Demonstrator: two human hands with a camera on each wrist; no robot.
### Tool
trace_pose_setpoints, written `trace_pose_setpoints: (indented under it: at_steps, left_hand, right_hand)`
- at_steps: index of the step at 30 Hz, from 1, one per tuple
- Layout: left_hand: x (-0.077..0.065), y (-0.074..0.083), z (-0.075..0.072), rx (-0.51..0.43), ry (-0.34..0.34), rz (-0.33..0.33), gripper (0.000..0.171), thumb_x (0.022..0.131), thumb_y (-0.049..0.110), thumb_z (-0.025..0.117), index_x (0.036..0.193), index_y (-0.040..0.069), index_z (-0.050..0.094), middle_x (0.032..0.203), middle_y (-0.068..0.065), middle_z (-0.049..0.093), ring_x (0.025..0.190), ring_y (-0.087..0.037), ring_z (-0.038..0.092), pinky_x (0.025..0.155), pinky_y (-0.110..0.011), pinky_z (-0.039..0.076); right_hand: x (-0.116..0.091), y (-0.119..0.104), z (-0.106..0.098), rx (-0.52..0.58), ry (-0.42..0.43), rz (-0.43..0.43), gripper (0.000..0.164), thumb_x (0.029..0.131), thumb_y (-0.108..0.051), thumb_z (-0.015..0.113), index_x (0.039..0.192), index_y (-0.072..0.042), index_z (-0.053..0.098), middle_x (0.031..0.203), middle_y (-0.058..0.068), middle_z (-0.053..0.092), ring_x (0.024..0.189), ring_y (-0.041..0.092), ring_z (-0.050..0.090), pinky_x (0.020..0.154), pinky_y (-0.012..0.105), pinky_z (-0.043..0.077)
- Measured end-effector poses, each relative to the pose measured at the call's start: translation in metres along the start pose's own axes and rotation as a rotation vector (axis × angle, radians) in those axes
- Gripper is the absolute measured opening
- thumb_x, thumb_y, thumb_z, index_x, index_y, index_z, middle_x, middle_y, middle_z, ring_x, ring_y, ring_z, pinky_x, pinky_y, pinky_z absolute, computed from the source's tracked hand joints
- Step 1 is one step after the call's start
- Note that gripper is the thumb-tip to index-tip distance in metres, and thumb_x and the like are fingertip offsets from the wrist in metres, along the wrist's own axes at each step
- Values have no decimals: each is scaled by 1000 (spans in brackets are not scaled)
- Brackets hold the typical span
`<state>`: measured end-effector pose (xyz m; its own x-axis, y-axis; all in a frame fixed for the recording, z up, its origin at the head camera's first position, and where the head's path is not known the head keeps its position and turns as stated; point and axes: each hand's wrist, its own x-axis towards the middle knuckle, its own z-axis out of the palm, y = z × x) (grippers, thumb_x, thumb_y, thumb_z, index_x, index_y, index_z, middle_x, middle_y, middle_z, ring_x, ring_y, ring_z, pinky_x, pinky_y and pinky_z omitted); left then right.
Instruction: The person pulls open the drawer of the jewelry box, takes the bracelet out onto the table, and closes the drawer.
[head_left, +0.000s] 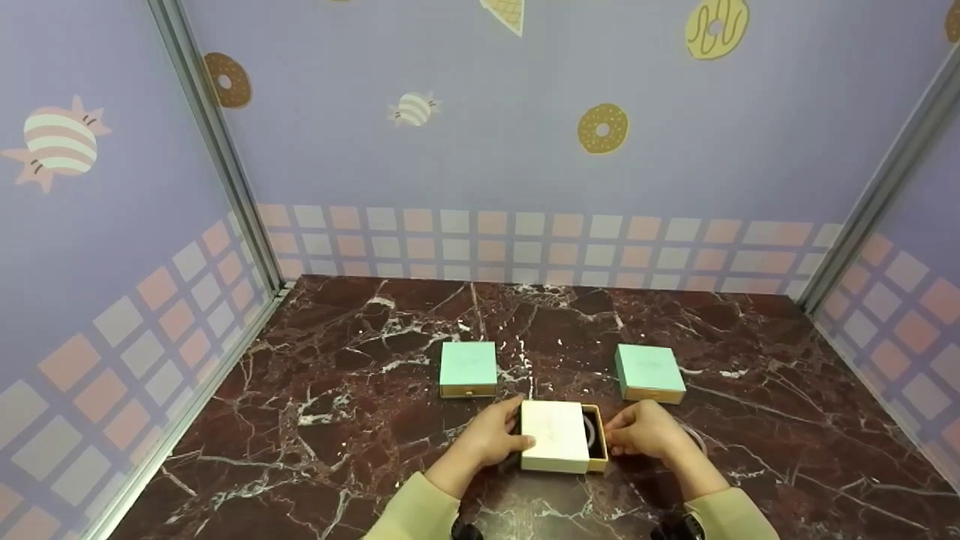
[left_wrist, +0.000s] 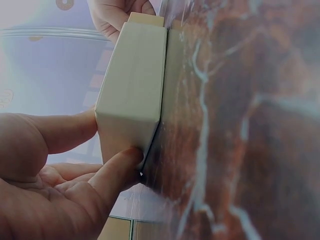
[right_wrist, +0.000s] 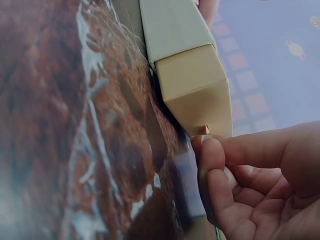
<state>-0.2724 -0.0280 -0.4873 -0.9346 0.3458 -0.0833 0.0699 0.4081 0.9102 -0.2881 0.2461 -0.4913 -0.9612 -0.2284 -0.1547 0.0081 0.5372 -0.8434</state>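
Note:
A cream drawer box (head_left: 553,436) lies flat on the table, its yellow-tan inner drawer (head_left: 602,459) slid partly out to the right. Inside the gap shows a pale curved piece (head_left: 589,432) on a dark lining; the rest is hidden under the sleeve. My left hand (head_left: 489,435) grips the sleeve at its left end with thumb and fingers. At the other end, my right hand (head_left: 646,431) pinches the small pull tab (right_wrist: 204,129) on the drawer's front between thumb and finger.
Behind stand two mint-green drawer boxes, one at the left (head_left: 469,365) and one at the right (head_left: 650,370). A thin pale curved thing (head_left: 699,439) shows beside my right wrist. Patterned walls (head_left: 525,240) bound the dark red marbled table (head_left: 360,420).

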Motion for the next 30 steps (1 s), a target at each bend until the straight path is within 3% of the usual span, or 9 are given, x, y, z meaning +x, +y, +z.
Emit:
trace_pose_setpoints:
  at_steps: [16, 24, 30]
  left_hand:
    - [1, -2, 0, 19, 6, -6, 76, 91, -1, 74, 155, -12, 33, 160, -33, 35, 146, -47, 43, 119, -52, 44]
    - [1, -2, 0, 27, 7, 1, 77, 91, -1, 75, 155, -13, 33, 159, -34, 36, 145, -48, 44, 118, -52, 45]
    - [1, -2, 0, 14, 6, -11, 77, 92, 0, 74, 155, -12, 33, 160, -33, 35, 146, -48, 42, 119, -52, 44]
  right_hand:
    - [-2, 0, -8, 19, -15, 47, 10, 89, 6, 70, 92, 13, 76, 69, 1, 72, 60, 8, 64, 57, 20, 58]
    - [-4, 2, -12, 32, -36, 31, 11, 89, 8, 69, 93, 17, 74, 67, 0, 68, 60, 8, 62, 56, 19, 58]
    - [-5, 2, -16, -32, -14, 41, 9, 88, 6, 70, 90, 13, 76, 65, 0, 69, 59, 8, 63, 55, 20, 57]
